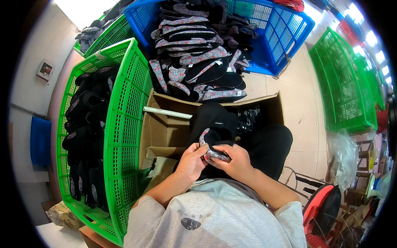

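A black fabric slipper [205, 135] with a grey, red-flecked floral edge is held over my lap, its opening turned up. My left hand [192, 161] pinches the floral edge between thumb and fingers. On the other side, my right hand [235, 161] is closed round the slipper's near end, its fingers partly hidden by the fabric. Both hands are close together and low in front of my shirt. Beyond them, a large heap of similar black and floral slippers [204, 70] spills from a blue plastic crate [294, 25].
At left, a tall green crate [124, 124] holds several dark slippers [84, 109]. An open cardboard box [165, 134] is in front of me, crossed by a white tube [167, 112]. Another green crate [343, 82] stands far right. A red and black seat [322, 208] sits by my right elbow.
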A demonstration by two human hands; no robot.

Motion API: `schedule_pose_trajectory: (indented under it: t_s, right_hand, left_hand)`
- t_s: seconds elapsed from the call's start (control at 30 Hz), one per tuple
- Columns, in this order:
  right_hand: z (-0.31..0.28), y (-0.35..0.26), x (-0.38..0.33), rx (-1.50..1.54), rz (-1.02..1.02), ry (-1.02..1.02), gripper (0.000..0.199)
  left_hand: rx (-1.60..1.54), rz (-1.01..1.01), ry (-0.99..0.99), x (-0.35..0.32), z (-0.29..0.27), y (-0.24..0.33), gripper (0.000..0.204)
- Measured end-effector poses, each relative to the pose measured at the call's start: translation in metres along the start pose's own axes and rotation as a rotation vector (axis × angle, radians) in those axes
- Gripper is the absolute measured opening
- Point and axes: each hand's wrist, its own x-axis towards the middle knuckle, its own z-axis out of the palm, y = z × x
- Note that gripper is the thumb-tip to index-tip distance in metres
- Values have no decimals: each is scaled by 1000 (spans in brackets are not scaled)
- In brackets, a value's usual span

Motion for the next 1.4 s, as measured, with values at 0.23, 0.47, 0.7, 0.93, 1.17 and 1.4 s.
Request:
schedule_pose_trajectory:
  t_s: [0.23,0.47,0.7,0.93,1.17,1.4]
  right_hand:
    - [15,2,29,-36,109,-176,25]
    - [18,27,60,215,372,-244,22]
    - [17,41,93,802,772,-113,26]
    - [23,44,97,664,731,-116,23]
    - [27,36,91,654,667,-58,17]
    - [54,47,82,367,454,193,21]
  left_hand:
    - [510,494,184,27,-17,-1,13]
    - [1298,904,143,13,3,13,9]
    - [445,423,83,26,-3,11,16]
    - [539,457,8,15,1,3,29]
    - [871,553,184,11,-2,-7,32]
    - [901,795,369,15,22,-2,22]
